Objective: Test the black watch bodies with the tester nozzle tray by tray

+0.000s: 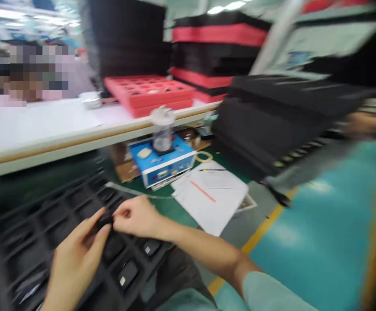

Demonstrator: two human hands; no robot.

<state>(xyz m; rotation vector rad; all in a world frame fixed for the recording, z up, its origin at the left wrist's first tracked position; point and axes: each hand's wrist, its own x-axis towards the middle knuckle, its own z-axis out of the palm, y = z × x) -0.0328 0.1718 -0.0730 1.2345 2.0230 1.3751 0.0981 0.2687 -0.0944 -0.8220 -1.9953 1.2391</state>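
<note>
My left hand [81, 250] is closed around a small black part [105, 220], held between thumb and fingers. At the part's right side my right hand [136, 218] pinches, its thumb and forefinger pressed together against it. What exactly the part is cannot be made out; motion blurs it and the fingers cover much of it. Both hands are over a black foam tray [74, 218] with square compartments. Some compartments hold dark pieces, such as a black piece with a small white label [128, 274] near the front.
A blue box with a clear jar [162, 134] on it stands beyond the tray, beside white papers [210, 194] with a pen. Red foam trays [152, 90] sit on the white bench [45, 129]. Black foam sheets [272, 121] lean at right. People are at far left and far right.
</note>
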